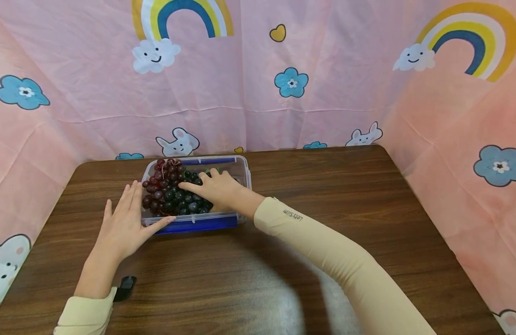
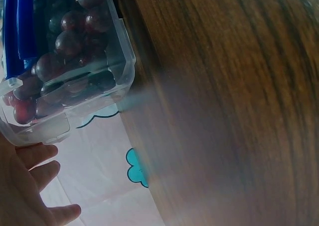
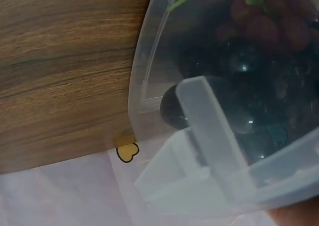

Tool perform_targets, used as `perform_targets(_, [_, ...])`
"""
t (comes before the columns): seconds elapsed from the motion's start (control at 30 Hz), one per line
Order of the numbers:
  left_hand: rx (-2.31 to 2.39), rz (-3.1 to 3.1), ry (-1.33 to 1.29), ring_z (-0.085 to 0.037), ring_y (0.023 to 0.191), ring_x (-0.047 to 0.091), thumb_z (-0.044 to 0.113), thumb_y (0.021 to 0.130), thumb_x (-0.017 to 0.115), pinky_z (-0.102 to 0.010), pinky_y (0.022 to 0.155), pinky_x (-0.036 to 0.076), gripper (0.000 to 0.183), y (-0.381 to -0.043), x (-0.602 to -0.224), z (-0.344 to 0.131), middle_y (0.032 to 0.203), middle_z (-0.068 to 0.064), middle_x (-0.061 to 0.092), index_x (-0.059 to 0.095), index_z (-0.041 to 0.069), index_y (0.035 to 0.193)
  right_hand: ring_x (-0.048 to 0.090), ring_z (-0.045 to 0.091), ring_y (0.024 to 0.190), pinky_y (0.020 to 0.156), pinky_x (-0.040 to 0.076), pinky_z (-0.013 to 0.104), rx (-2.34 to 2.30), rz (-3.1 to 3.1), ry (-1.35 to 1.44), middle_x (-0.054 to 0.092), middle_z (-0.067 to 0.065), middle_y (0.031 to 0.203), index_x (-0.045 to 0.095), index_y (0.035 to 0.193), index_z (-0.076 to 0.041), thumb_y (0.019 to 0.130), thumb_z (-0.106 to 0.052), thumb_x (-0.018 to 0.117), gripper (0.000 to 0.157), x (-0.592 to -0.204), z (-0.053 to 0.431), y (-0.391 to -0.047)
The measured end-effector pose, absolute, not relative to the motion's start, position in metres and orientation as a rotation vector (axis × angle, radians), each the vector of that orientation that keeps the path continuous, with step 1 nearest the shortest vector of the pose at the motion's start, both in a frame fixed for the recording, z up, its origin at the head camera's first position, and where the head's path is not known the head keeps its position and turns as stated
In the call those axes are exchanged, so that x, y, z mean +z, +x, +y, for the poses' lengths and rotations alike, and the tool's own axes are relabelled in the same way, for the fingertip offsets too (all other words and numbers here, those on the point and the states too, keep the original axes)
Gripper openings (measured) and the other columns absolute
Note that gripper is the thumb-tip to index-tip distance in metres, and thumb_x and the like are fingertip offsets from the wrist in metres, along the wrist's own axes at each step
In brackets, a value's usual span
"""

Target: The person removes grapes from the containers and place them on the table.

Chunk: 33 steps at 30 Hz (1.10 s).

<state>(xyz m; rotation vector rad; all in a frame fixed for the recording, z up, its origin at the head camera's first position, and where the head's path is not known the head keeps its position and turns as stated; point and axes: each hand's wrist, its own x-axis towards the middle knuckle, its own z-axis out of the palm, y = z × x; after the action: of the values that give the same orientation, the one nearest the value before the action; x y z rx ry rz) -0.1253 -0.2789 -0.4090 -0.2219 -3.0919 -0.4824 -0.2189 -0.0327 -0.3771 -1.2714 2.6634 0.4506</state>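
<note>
I watch grapes (image 1: 167, 197) in the box (image 1: 195, 225), the left hand (image 1: 124, 225) straight-fingered beside it; whether the right hand (image 1: 220, 190), among them, grips, I can't tell. Probably arranging; next wants gentle fingers.

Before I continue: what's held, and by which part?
Left hand: nothing gripped, at the left end of the container. Right hand: on dark grapes; a hold cannot be told.

Red grapes (image 1: 154, 188) lie left of blackish grapes (image 1: 178, 199) inside 1 clear, blue-clipped plastic box (image 1: 199, 217).
</note>
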Motion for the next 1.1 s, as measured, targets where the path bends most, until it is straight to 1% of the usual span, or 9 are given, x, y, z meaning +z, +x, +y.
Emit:
perform_targets(0.1, [-0.488, -3.089, -0.222, -0.048, 0.161, 0.003, 0.074, 0.095, 0.059, -0.080, 0.119, -0.003, 0.123, -0.1248, -0.4098, -0.2789, 0.172, -0.034, 0.003, -0.003, -0.005, 0.167, 0.043, 0.035, 0.150, 0.110, 0.053, 0.050, 0.472, 2.691, -1.304, 0.038, 0.013, 0.167, 0.009, 0.171, -0.037, 0.093, -0.061, 0.073, 0.103, -0.3781, -0.0323, -0.2173])
perform_targets(0.3, [-0.496, -3.085, -0.214, -0.049, 0.161, 0.004, 0.073, 0.095, 0.059, -0.080, 0.120, -0.003, 0.123, -0.1239, -0.4099, -0.2792, 0.172, -0.034, 0.004, -0.003, -0.004, 0.167, 0.043, 0.035, 0.150, 0.108, 0.054, 0.049, 0.479, 2.711, -1.348, 0.037, 0.012, 0.167, 0.013, 0.170, -0.040, 0.092, -0.062, 0.074, 0.101, -0.3769, -0.0310, -0.2158])
perform_targets(0.57, [-0.523, -3.088, -0.209, -0.049, 0.161, 0.002, 0.073, 0.094, 0.061, -0.079, 0.120, -0.005, 0.124, -0.1237, -0.4094, -0.2771, 0.172, -0.033, 0.002, -0.005, -0.003, 0.167, 0.039, 0.040, 0.152, 0.112, 0.050, 0.054, 0.335, 2.711, -1.347, 0.036, 0.012, 0.168, 0.022, 0.168, -0.039, 0.092, -0.056, 0.077, 0.095, -0.3736, -0.0282, -0.2174])
perform_targets(0.77, [-0.513, -3.081, -0.206, -0.049, 0.161, 0.004, 0.073, 0.094, 0.061, -0.079, 0.120, -0.003, 0.124, -0.1245, -0.4093, -0.2768, 0.172, -0.035, 0.005, -0.003, -0.004, 0.167, 0.038, 0.041, 0.153, 0.113, 0.049, 0.056, 0.240, 2.708, -1.319, 0.034, 0.013, 0.169, 0.024, 0.168, -0.038, 0.091, -0.056, 0.079, 0.096, -0.3715, -0.0269, -0.2203])
perform_targets(0.87, [-0.513, -3.076, -0.205, -0.049, 0.161, 0.005, 0.073, 0.094, 0.061, -0.080, 0.120, -0.002, 0.124, -0.1248, -0.4093, -0.2769, 0.172, -0.035, 0.006, -0.002, -0.004, 0.167, 0.039, 0.041, 0.151, 0.111, 0.051, 0.055, 0.198, 2.717, -1.313, 0.036, 0.012, 0.167, 0.026, 0.167, -0.038, 0.090, -0.057, 0.079, 0.095, -0.3708, -0.0260, -0.2211])
perform_targets(1.1, [-0.512, -3.080, -0.202, -0.050, 0.161, 0.005, 0.073, 0.094, 0.061, -0.080, 0.120, -0.002, 0.123, -0.1247, -0.4096, -0.2779, 0.172, -0.035, 0.005, -0.002, -0.004, 0.167, 0.050, 0.036, 0.140, 0.100, 0.058, 0.050, 0.129, 2.763, -1.347, 0.043, 0.011, 0.160, 0.034, 0.165, -0.035, 0.088, -0.060, 0.080, 0.092, -0.3696, -0.0227, -0.2217])
